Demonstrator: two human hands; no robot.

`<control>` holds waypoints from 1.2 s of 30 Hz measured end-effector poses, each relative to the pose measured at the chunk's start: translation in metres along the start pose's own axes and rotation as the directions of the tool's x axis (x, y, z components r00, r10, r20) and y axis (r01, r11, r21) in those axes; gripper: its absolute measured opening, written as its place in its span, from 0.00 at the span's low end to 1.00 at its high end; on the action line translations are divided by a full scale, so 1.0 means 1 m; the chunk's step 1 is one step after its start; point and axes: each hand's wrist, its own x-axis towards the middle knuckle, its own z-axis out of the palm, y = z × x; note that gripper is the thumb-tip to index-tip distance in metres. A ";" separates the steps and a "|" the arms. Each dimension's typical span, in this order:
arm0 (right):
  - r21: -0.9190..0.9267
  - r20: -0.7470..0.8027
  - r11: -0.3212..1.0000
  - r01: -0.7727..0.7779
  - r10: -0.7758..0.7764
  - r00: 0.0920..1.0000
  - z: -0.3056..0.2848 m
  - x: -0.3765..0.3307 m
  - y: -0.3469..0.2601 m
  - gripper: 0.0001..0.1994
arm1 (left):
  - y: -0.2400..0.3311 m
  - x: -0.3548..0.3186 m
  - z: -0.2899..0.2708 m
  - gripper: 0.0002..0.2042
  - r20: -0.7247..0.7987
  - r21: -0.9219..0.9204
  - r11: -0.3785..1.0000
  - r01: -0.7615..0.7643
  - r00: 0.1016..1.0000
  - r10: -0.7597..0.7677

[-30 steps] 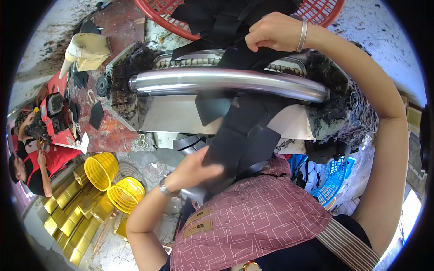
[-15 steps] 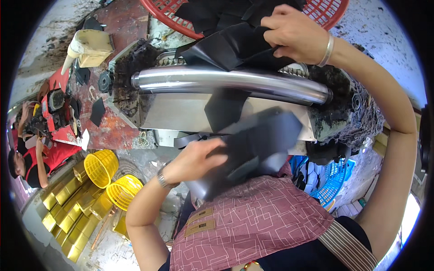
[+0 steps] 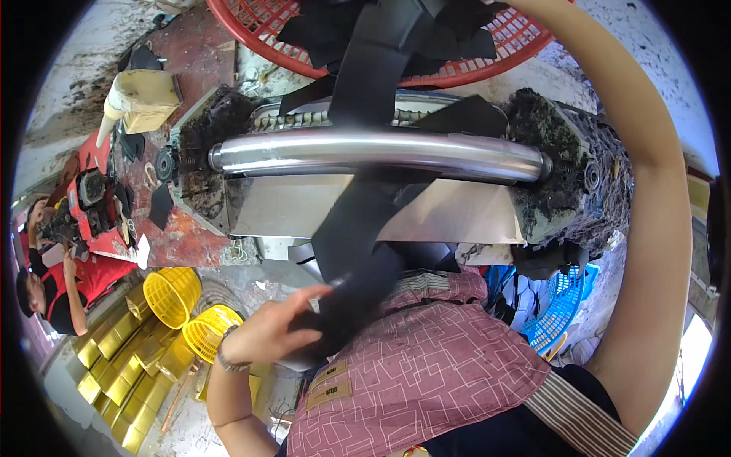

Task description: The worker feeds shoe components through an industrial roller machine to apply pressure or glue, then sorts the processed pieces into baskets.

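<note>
Black strip (image 3: 358, 228) draped over steel roller (image 3: 381, 152) | my left hand (image 3: 266, 335) clasps its lower end | right hand out of sight | looks limp, light; I'd grip near ends

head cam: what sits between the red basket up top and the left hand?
In the head view, the shiny metal roller and the flat metal plate below it lie between the red basket and the left hand; the black strip runs across both.
</note>
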 end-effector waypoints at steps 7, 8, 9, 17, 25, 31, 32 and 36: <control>0.527 0.351 0.842 0.115 -0.339 0.873 0.076 -0.014 -0.079 0.28 | 0.019 0.067 0.011 0.25 -0.211 0.006 0.964 -0.266 0.942 0.261; 0.464 0.371 0.876 0.130 -0.326 0.870 0.073 -0.024 -0.086 0.28 | 0.020 0.084 0.015 0.25 -0.251 -0.054 0.984 -0.168 0.956 0.149; 0.361 0.460 0.928 0.097 -0.268 0.847 0.068 -0.032 -0.091 0.29 | 0.020 0.100 0.020 0.25 -0.356 -0.019 0.996 -0.089 0.931 0.077; 0.070 0.082 0.817 0.573 -0.577 0.813 0.016 -0.039 -0.063 0.13 | -0.042 0.087 0.074 0.15 -0.245 0.702 0.611 -0.366 0.682 0.689; 0.416 0.160 0.883 0.217 -0.306 0.938 0.058 -0.068 -0.082 0.13 | -0.116 0.122 0.114 0.31 -0.581 0.520 0.851 0.074 0.761 0.288; 0.126 0.014 0.902 0.413 -0.418 0.908 -0.023 -0.076 -0.094 0.10 | -0.097 0.096 0.101 0.19 -0.239 0.392 0.889 -0.236 0.907 0.346; 0.051 0.063 0.918 0.392 -0.395 0.917 -0.034 -0.074 -0.094 0.09 | -0.085 0.087 0.094 0.18 -0.263 0.421 0.853 -0.310 0.858 0.442; 0.047 -0.132 0.946 0.320 -0.311 0.941 -0.052 -0.054 -0.072 0.10 | -0.036 0.036 0.050 0.13 -0.347 0.188 0.920 -0.345 0.852 0.391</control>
